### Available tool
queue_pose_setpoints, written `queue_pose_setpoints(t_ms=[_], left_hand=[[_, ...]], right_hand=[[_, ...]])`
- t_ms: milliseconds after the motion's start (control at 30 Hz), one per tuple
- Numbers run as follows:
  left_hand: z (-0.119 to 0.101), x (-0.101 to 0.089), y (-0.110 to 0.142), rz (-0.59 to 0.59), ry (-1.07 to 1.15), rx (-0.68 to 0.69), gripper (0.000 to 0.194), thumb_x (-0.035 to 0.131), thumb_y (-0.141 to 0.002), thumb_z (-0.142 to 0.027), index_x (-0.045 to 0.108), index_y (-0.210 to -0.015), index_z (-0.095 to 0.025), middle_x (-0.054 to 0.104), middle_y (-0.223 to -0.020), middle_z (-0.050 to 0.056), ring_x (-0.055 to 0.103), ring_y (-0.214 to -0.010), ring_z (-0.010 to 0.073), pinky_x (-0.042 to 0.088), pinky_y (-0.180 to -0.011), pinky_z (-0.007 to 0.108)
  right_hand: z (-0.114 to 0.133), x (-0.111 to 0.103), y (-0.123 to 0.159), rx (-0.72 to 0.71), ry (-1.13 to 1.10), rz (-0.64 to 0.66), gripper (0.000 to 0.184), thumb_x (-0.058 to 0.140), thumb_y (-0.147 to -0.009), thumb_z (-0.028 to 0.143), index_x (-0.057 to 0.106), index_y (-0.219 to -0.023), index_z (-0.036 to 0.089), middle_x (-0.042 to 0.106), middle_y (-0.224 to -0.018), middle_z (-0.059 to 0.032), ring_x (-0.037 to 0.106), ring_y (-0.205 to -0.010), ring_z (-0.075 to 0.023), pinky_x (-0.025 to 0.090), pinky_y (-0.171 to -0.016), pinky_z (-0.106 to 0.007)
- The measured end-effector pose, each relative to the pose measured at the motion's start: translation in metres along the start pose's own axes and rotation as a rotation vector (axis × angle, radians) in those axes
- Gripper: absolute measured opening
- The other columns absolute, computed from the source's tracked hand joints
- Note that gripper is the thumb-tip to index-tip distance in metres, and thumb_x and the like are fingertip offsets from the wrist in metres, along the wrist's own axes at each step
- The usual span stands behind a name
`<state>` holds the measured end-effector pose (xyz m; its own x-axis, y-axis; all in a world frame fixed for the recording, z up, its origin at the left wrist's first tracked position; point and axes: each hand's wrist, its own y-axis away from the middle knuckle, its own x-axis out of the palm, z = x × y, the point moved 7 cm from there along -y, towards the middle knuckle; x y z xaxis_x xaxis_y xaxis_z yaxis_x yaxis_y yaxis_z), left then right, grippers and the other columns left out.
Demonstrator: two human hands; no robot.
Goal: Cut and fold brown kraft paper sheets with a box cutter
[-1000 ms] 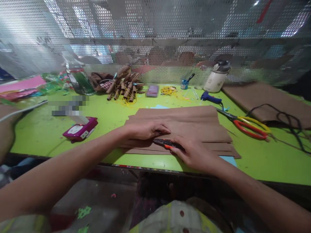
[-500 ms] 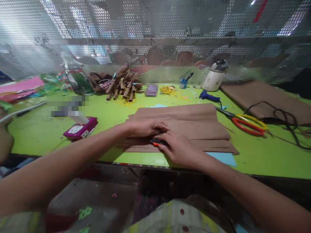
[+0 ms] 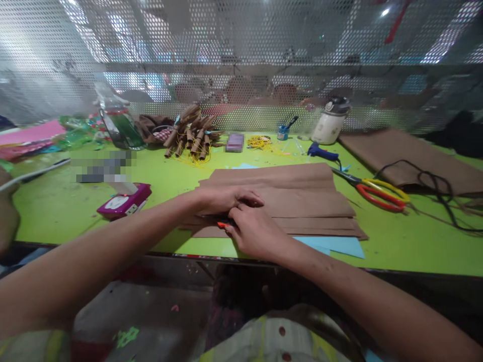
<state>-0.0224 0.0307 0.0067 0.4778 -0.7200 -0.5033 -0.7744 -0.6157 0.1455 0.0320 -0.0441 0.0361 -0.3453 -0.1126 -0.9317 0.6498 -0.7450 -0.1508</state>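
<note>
A stack of brown paper sheets (image 3: 309,201) lies in front of me with uneven near edges. My left hand (image 3: 230,198) rests on top of it, fingers together and slightly bent, pressing the paper and holding nothing. In my right hand (image 3: 254,229) is a small orange-and-black utility knife (image 3: 223,224), pinched low against the near edge of the stack. The blade cannot be made out. The right fingers cross close under the left hand, and the two seem to touch. Light blue paper (image 3: 347,246) shows from under the stack.
Scissors (image 3: 381,193) and a blue glue gun (image 3: 322,152) lie right of the stack. A magenta power adapter (image 3: 124,201) sits left. Behind are rolled brown pieces (image 3: 194,141), a bottle (image 3: 330,123) and yellow string (image 3: 260,142). Another person's arm (image 3: 7,216) shows far left.
My right hand has moved left along the near edge of the paper with the utility knife, closing in under the left hand. My left hand has stayed in place.
</note>
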Motion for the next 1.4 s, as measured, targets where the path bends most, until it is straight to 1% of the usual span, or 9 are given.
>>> queue_pose_setpoints(t_ms=[167,500,667,900,1033,1133,1200,1333,1400], left_hand=[[-0.001,0.002,0.000,0.007,0.050,-0.061,0.050,0.050,-0.073,-0.007,0.065,-0.119,-0.022,0.060,-0.131,0.004,0.050,-0.126,0.0203,0.036,-0.108,0.035],[-0.003,-0.003,-0.005,0.024,-0.096,0.049,0.047,0.051,-0.075,-0.009,0.067,-0.117,-0.023,0.060,-0.133,0.006,0.050,-0.127,0.0202,0.035,-0.109,0.037],[-0.007,-0.005,-0.006,0.043,-0.103,0.037,0.042,0.051,-0.080,-0.011,0.067,-0.118,-0.021,0.059,-0.133,0.009,0.051,-0.126,0.0207,0.037,-0.107,0.037],[-0.012,-0.005,-0.004,0.083,-0.161,0.047,0.039,0.051,-0.085,-0.015,0.064,-0.122,-0.020,0.058,-0.136,0.008,0.047,-0.131,0.0194,0.032,-0.111,0.035],[-0.018,-0.004,0.001,0.049,-0.217,0.048,0.039,0.047,-0.090,-0.017,0.062,-0.126,-0.018,0.055,-0.139,0.009,0.047,-0.130,0.0191,0.031,-0.111,0.034],[-0.022,-0.003,0.003,0.018,-0.266,0.051,0.037,0.045,-0.092,-0.020,0.062,-0.125,-0.019,0.056,-0.137,0.009,0.049,-0.128,0.0191,0.033,-0.109,0.033],[-0.025,-0.002,0.003,-0.005,-0.313,0.046,0.037,0.046,-0.092,-0.022,0.062,-0.125,-0.019,0.057,-0.136,0.009,0.050,-0.126,0.0195,0.034,-0.108,0.032],[-0.029,-0.002,-0.001,-0.032,-0.423,0.051,0.033,0.052,-0.090,-0.023,0.064,-0.120,-0.018,0.059,-0.132,0.009,0.055,-0.120,0.0203,0.038,-0.104,0.030],[-0.030,-0.001,-0.002,-0.066,-0.471,0.061,0.030,0.052,-0.089,-0.022,0.066,-0.116,-0.018,0.061,-0.127,0.008,0.057,-0.114,0.0200,0.041,-0.100,0.029]], right_hand=[[0.000,0.000,0.001,-0.020,0.030,-0.009,0.028,0.050,-0.092,0.029,0.063,-0.107,0.010,0.063,-0.115,-0.0198,0.059,-0.104,-0.0314,0.047,-0.082,-0.041],[0.009,0.005,0.000,0.036,0.061,-0.029,0.026,0.049,-0.092,0.030,0.061,-0.106,0.012,0.063,-0.108,-0.0186,0.063,-0.091,-0.0268,0.050,-0.073,-0.037],[0.013,0.006,0.002,0.042,0.067,-0.049,0.027,0.047,-0.092,0.029,0.059,-0.109,0.011,0.061,-0.107,-0.0198,0.064,-0.087,-0.0282,0.051,-0.068,-0.039],[0.038,0.011,-0.001,-0.053,0.027,-0.061,0.026,0.048,-0.091,0.029,0.061,-0.104,0.011,0.062,-0.099,-0.0165,0.061,-0.087,-0.0281,0.049,-0.068,-0.038],[0.043,0.007,0.022,-0.132,-0.016,-0.051,0.023,0.048,-0.091,0.027,0.060,-0.105,0.014,0.062,-0.095,-0.0122,0.059,-0.082,-0.0240,0.046,-0.066,-0.035],[0.027,-0.003,0.062,-0.172,-0.005,-0.031,0.018,0.047,-0.092,0.028,0.061,-0.096,0.017,0.060,-0.092,-0.0097,0.055,-0.080,-0.0225,0.043,-0.062,-0.033],[0.007,-0.016,0.095,-0.180,-0.017,-0.025,0.019,0.047,-0.093,0.026,0.061,-0.103,0.017,0.059,-0.089,-0.0085,0.054,-0.080,-0.0220,0.043,-0.064,-0.034],[-0.049,-0.060,0.159,-0.120,-0.007,-0.139,0.033,0.047,-0.092,0.014,0.054,-0.123,0.020,0.061,-0.096,-0.0100,0.058,-0.083,-0.0202,0.048,-0.066,-0.031],[-0.086,-0.084,0.181,-0.017,0.015,-0.247,0.036,0.052,-0.090,0.017,0.054,-0.126,0.025,0.063,-0.103,-0.0095,0.062,-0.090,-0.0211,0.051,-0.074,-0.032]])
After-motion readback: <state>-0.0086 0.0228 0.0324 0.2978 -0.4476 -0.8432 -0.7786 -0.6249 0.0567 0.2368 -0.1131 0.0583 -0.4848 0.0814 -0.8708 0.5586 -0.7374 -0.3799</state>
